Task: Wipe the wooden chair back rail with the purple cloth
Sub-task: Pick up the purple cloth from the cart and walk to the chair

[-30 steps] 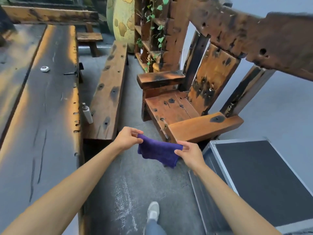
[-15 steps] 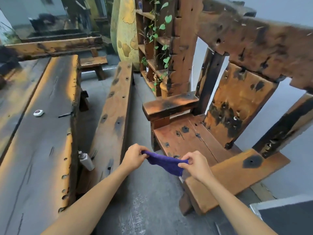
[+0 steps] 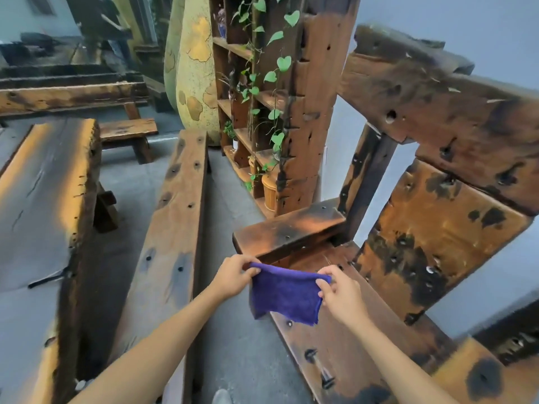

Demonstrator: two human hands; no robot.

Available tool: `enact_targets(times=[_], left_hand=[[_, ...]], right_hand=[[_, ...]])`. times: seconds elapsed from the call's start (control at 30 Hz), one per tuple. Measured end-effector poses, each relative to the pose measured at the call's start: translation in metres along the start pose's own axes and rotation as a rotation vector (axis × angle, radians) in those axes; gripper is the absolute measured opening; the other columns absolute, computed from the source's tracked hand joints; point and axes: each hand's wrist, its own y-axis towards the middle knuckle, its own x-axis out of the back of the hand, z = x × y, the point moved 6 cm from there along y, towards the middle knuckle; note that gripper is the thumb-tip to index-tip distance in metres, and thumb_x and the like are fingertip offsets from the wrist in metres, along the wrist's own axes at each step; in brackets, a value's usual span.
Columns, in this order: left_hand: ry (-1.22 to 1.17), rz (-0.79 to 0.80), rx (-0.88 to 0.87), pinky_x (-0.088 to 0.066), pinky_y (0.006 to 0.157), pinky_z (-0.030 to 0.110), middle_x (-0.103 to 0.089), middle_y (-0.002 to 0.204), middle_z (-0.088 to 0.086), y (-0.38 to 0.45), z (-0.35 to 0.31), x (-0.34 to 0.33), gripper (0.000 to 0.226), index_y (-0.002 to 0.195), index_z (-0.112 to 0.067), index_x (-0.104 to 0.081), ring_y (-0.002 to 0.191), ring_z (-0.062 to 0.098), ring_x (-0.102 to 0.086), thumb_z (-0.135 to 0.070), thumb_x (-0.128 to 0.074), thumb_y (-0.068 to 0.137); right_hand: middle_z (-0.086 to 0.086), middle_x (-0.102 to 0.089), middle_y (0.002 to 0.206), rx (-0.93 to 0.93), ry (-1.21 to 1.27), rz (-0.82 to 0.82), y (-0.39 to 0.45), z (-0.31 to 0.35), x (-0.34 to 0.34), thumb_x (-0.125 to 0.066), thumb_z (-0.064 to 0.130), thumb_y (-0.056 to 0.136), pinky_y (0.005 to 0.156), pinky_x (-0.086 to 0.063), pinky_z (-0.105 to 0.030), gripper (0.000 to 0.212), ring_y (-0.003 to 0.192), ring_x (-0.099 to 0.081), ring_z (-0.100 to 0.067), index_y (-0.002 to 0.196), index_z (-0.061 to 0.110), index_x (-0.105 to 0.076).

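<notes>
Purple cloth (image 3: 284, 291) pinched by both hands, chair back rail (image 3: 443, 112) cut off right

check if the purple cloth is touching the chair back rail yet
No, the purple cloth hangs stretched between the left hand and right hand over the seat, well below the chair back rail.

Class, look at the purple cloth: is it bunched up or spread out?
Spread out. The purple cloth hangs flat like a sheet, its top edge stretched between the left hand and right hand, each pinching a corner.
</notes>
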Motion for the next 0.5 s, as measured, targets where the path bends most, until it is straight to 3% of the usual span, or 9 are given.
enact_targets(times=[0.1, 0.2, 0.3, 0.4, 0.5], left_hand=[[-0.005, 0.067, -0.044, -0.055, 0.083, 0.034, -0.078, 0.083, -0.003, 0.071, 0.010, 0.032, 0.010, 0.090, -0.019, -0.080, 0.080, 0.014, -0.072, -0.014, -0.070, 0.088], [0.014, 0.061, -0.100, -0.054, 0.076, 0.028, -0.077, 0.083, -0.011, 0.144, 0.001, 0.069, 0.011, 0.092, -0.027, -0.082, 0.073, -0.001, -0.067, -0.021, -0.075, 0.086], [0.000, 0.003, -0.169, -0.047, 0.067, 0.018, -0.073, 0.073, -0.017, 0.209, -0.021, 0.102, 0.014, 0.089, -0.035, -0.082, 0.069, -0.006, -0.065, -0.024, -0.076, 0.084], [0.005, -0.031, -0.262, -0.045, 0.063, 0.019, -0.071, 0.068, -0.018, 0.251, -0.048, 0.121, 0.016, 0.089, -0.040, -0.081, 0.071, -0.005, -0.064, -0.026, -0.075, 0.083], [0.032, -0.052, -0.405, -0.045, 0.060, 0.020, -0.066, 0.062, -0.019, 0.292, -0.084, 0.134, 0.017, 0.091, -0.042, -0.080, 0.070, -0.003, -0.061, -0.028, -0.076, 0.082]], right_hand=[[0.005, -0.074, 0.083, -0.002, -0.048, -0.076, 0.057, 0.027, 0.001, -0.060, 0.009, 0.099, 0.078, -0.057, -0.032, 0.019, 0.080, -0.073, -0.015, 0.102, 0.025, -0.069], [0.010, -0.070, 0.081, -0.001, -0.059, -0.180, 0.104, 0.057, 0.008, -0.057, 0.008, 0.100, 0.074, -0.050, -0.025, 0.025, 0.079, -0.070, -0.014, 0.107, 0.026, -0.072], [0.010, -0.070, 0.077, -0.088, 0.074, -0.306, 0.145, 0.080, 0.023, -0.054, 0.013, 0.104, 0.069, -0.060, -0.029, 0.024, 0.065, -0.068, -0.008, 0.107, 0.030, -0.071], [0.005, -0.073, 0.092, -0.136, 0.264, -0.420, 0.171, 0.103, 0.040, -0.049, 0.016, 0.108, 0.057, -0.060, -0.021, 0.028, 0.076, -0.072, 0.001, 0.104, 0.038, -0.066], [0.010, -0.069, 0.107, -0.108, 0.401, -0.563, 0.204, 0.129, 0.068, -0.044, 0.017, 0.110, 0.057, -0.059, -0.018, 0.027, 0.083, -0.073, 0.004, 0.106, 0.038, -0.061]])
